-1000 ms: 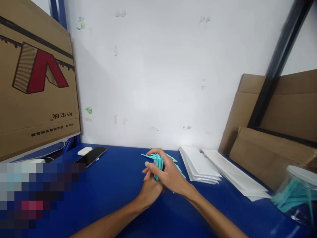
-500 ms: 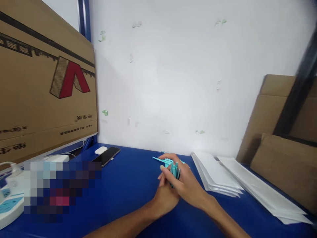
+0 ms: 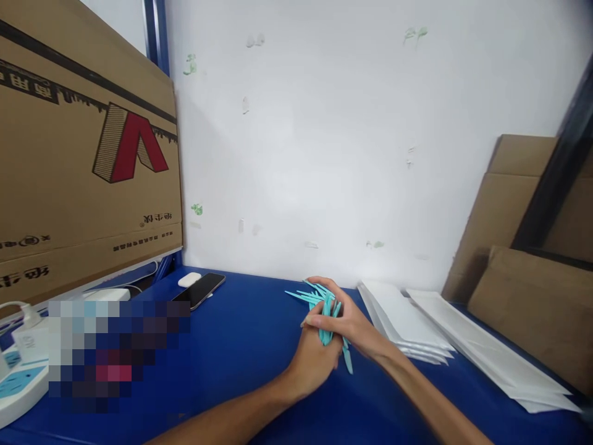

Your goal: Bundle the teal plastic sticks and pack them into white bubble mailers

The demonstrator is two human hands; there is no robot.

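A bundle of slim turquoise plastic sticks with tapered ends stands upright between my two hands. My left hand is closed around its lower part. From the right, my right hand curls over the bundle, its thumb across the front near the left fingers. More turquoise sticks fan out to the left beyond the hands, their thin tips pointing away. A single turquoise stick with a wider flat end hangs down below the right hand. The hands hide much of the bundle and how each finger grips it.
White envelopes lie stacked on the blue table to the right, with long white envelopes beside them. Cardboard leans at far right. At left are a phone, a white case, a power strip and a large carton.
My right hand has shifted slightly right and its fingers have opened out. More of the upright bundle shows, and one stick now hangs out below the right hand.
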